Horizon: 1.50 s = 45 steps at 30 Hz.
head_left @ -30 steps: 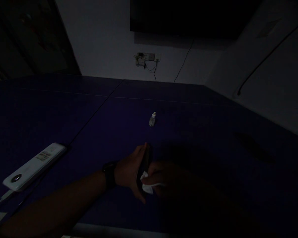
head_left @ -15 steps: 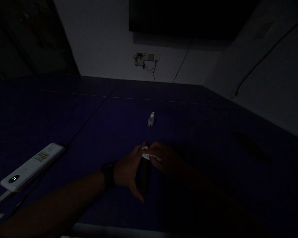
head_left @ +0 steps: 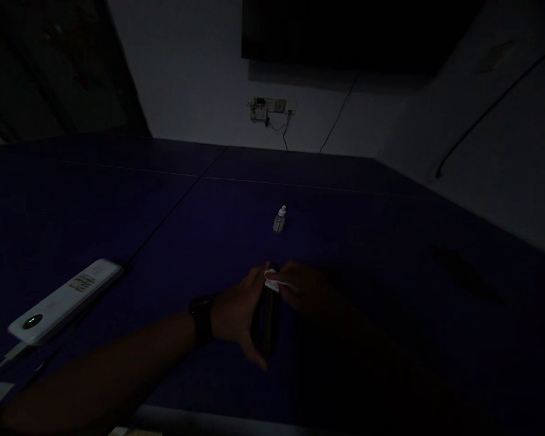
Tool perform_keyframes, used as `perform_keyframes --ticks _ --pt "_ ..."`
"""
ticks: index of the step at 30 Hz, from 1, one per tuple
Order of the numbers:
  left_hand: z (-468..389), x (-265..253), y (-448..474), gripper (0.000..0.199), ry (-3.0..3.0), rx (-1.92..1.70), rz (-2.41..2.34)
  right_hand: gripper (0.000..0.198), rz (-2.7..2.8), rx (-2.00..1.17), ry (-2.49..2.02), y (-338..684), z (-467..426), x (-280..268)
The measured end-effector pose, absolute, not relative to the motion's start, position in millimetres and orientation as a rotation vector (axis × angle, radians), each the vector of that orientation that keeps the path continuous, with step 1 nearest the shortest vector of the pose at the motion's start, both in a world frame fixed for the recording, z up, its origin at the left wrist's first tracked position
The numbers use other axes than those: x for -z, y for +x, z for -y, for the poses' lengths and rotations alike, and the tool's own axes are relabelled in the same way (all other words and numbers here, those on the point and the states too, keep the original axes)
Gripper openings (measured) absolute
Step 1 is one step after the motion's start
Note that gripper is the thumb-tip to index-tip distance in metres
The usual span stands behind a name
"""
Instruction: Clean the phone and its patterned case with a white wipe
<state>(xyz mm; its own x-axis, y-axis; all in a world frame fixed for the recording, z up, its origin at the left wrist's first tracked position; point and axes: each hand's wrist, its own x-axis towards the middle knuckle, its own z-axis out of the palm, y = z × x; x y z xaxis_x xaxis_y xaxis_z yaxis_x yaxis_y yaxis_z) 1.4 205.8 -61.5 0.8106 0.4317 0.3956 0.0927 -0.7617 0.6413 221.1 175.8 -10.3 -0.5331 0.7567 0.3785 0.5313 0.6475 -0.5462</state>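
In the dim head view my left hand (head_left: 237, 318), with a dark watch on its wrist, spans a long dark narrow object (head_left: 269, 324). The thumb is at its near end and the fingers at its far end. What kind of object it is, I cannot make out in the dark. My right hand (head_left: 305, 287) pinches a small white cloth or tissue (head_left: 271, 282) and presses it on the object's far end. Beyond both hands, a small clear bottle (head_left: 278, 221) with a white dropper-like cap stands upright on the blue table (head_left: 200, 236).
At the left lies a white power bank (head_left: 68, 300) with a lit display and a cable (head_left: 4, 361) plugged in. A dark flat thing (head_left: 465, 272) lies at the right. Wall sockets (head_left: 272, 107) and a large black screen (head_left: 354, 36) are behind the table.
The whole view has shifted slightly, so everything appears a little further right. Both hands keep the same hold, with the white cloth still at the dark object's far end.
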Motion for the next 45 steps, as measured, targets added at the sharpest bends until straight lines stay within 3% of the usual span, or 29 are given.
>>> perform_keyframes --ticks 4,13,26,38,45 --pt "-206.1 59.3 2.5 0.165 2.339 -0.715 -0.377 0.032 2.167 -0.448 -1.031 217.7 -183.9 17.4" --pt "-203.9 68.7 2.9 0.183 2.382 -0.688 -0.467 0.024 2.493 -0.605 -0.548 223.7 -140.7 2.3" --pt "-203.9 60.7 3.3 0.176 2.400 -0.688 -0.394 0.029 2.186 -0.447 -1.010 222.0 -173.3 14.6" --pt "-200.5 63.1 4.5 0.183 2.433 -0.671 -0.459 0.031 2.530 -0.481 -0.366 229.6 -148.4 22.3" --pt "-200.6 61.8 6.1 0.179 2.432 -0.722 -0.434 0.027 2.292 -0.223 -0.841 225.7 -163.4 16.8"
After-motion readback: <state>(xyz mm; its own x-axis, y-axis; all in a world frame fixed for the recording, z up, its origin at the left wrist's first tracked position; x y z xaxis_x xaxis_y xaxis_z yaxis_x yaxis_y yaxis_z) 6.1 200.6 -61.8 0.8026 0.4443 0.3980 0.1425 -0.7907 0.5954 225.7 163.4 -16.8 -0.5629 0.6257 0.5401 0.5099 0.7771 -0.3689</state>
